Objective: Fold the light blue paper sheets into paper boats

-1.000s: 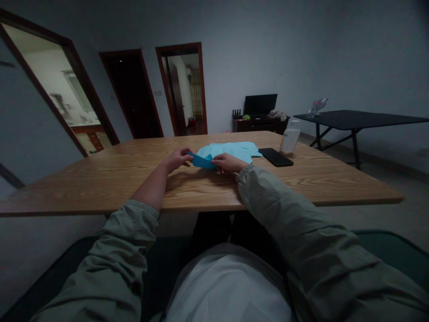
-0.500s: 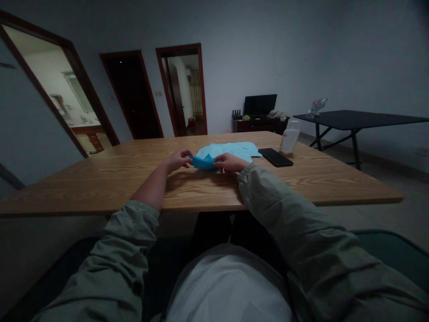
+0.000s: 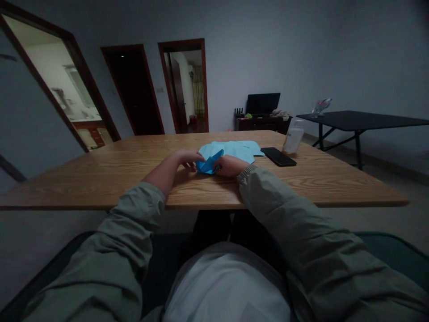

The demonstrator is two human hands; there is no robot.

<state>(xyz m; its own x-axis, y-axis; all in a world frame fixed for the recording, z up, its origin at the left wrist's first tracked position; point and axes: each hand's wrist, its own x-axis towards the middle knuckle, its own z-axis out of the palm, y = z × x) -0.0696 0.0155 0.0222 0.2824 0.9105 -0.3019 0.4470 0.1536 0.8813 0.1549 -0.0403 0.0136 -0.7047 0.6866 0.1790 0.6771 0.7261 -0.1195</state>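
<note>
A folded blue paper (image 3: 208,164) stands between my two hands on the wooden table (image 3: 134,179), one pointed flap sticking up to the right. My left hand (image 3: 188,159) is at its left side, fingers bent round that edge. At the right side, my right hand (image 3: 231,165) has its fingers closed on the paper. Light blue sheets (image 3: 234,148) lie flat just behind the folded piece, partly hidden by it and by my right hand.
A black phone (image 3: 278,157) lies right of the sheets, with a translucent bottle (image 3: 293,137) upright beside it. Beyond the table are a black folding table (image 3: 355,120) at the right and a screen (image 3: 263,103) on a dark cabinet.
The blue paper was stretched low and wide between my hands; now it is more bunched, with a flap raised. My left hand has moved right, closer to my right hand. The view has shifted slightly.
</note>
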